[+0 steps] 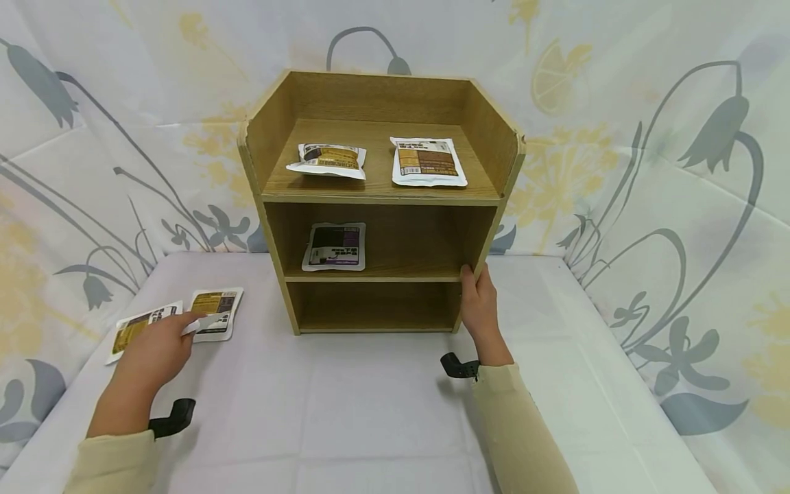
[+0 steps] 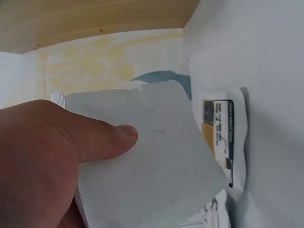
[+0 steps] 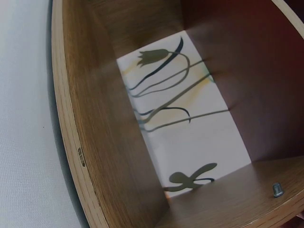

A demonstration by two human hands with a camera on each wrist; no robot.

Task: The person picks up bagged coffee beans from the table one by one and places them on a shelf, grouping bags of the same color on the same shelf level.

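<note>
On the left, my left hand [image 1: 154, 350] pinches a flat food pouch [image 2: 152, 171], thumb laid across its plain pale grey face. In the head view this pouch shows nearly edge-on. Just beyond it, two printed pouches lie on the table: a far one [image 1: 216, 302] and a left one [image 1: 132, 333] that is partly behind the hand. My right hand [image 1: 480, 309] grips the lower right side panel of a small wooden shelf [image 1: 379, 200]; some of its fingers are hidden behind the panel.
Two brown-and-white pouches lie on the top shelf, one left [image 1: 327, 161] and one right [image 1: 428, 162]. A dark purple pouch [image 1: 335, 247] leans in the middle compartment. A small metal peg [image 3: 278, 190] sticks out inside the shelf. Flower-patterned cloth [image 1: 617, 171] surrounds the white table [image 1: 370, 412].
</note>
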